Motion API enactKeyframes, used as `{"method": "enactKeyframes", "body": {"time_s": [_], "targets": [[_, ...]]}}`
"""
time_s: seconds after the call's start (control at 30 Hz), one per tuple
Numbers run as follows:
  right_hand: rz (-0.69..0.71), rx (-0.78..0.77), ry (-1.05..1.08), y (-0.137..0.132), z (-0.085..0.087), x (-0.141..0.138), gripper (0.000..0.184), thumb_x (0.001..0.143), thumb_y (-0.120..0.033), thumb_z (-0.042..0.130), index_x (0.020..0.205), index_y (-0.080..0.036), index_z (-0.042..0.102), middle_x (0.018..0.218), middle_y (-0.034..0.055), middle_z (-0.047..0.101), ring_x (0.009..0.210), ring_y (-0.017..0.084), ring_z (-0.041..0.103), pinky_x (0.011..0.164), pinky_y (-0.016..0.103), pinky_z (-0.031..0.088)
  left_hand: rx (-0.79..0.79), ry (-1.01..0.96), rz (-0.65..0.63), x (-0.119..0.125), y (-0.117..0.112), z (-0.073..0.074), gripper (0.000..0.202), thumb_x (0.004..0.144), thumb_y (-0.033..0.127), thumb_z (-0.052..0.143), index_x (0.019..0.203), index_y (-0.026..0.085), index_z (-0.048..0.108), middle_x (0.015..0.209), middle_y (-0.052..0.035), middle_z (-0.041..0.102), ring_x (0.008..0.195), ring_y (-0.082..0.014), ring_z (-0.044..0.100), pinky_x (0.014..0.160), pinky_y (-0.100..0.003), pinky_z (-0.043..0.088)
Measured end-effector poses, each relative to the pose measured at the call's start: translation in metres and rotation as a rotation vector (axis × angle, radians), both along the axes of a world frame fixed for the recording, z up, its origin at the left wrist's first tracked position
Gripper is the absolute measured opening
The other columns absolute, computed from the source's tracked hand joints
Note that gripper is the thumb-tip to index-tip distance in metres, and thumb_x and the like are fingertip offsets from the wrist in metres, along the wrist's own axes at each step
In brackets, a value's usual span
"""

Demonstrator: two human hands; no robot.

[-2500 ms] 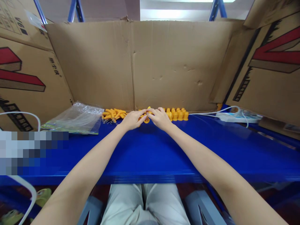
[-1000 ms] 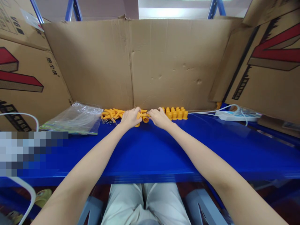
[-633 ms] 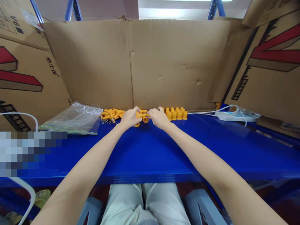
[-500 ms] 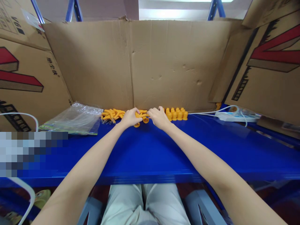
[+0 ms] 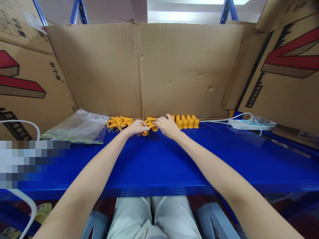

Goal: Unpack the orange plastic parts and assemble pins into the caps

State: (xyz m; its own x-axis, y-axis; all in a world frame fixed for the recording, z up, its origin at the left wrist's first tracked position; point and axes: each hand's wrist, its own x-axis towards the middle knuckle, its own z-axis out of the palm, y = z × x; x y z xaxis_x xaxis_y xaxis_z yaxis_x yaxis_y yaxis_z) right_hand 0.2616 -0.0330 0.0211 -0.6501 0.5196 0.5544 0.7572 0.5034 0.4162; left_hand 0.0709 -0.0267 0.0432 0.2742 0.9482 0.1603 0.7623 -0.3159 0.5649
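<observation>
Both my hands reach to the far edge of the blue table (image 5: 159, 162), against the cardboard wall. My left hand (image 5: 134, 127) is curled, its fingertips pinched on small orange plastic pieces (image 5: 149, 123) between the hands. My right hand (image 5: 168, 126) is also curled, fingertips closed on the same small orange pieces. A pile of orange pronged parts with small chains (image 5: 119, 121) lies just left of my left hand. Several upright orange caps (image 5: 187, 121) stand in rows just right of my right hand.
A clear plastic bag (image 5: 79, 126) lies at the left. A white power strip with cables (image 5: 250, 124) sits at the far right. Cardboard sheets (image 5: 159, 66) wall in the table at the back and sides. A blurred patch covers the left edge.
My left hand has lowered and drawn slightly back toward me, fingers curling tighter. The right hand has stayed by the small orange pieces. The piles have not moved.
</observation>
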Motion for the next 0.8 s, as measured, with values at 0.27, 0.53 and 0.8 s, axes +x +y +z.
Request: {"method": "enactKeyframes", "body": {"time_s": [0.27,0.53,0.8], "targets": [[-0.013,-0.231,0.125,0.006,-0.004,0.011,0.023,0.093,-0.020,0.047,0.113,-0.014,0.056,0.111,0.0121,0.066,0.102,0.022,0.058,0.080,0.033,0.029,0.459,0.422,0.137,0.014,-0.016,0.003,0.036,0.074,0.036,0.057,0.108,0.024,0.054,0.101,-0.0073,0.069,0.091,-0.0253,0.065,0.071,-0.031,0.045],[-0.141,-0.192,0.080,-0.005,0.005,0.000,0.022,0.094,-0.019,0.045,0.109,-0.011,0.058,0.106,0.0122,0.067,0.097,0.024,0.059,0.075,0.034,0.024,0.465,0.410,0.123,0.007,-0.010,0.002,0.039,0.074,0.031,0.056,0.112,0.023,0.052,0.100,-0.0073,0.068,0.094,-0.0254,0.064,0.073,-0.031,0.044],[-0.113,0.026,0.014,-0.004,0.008,0.007,0.026,0.094,-0.011,0.035,0.100,-0.014,0.060,0.097,0.0098,0.067,0.088,0.022,0.052,0.078,0.036,0.022,0.240,0.118,0.120,0.009,-0.004,0.004,0.035,0.067,0.031,0.065,0.099,0.017,0.059,0.067,-0.0018,0.063,0.058,-0.0152,0.058,0.055,-0.025,0.040]]}}
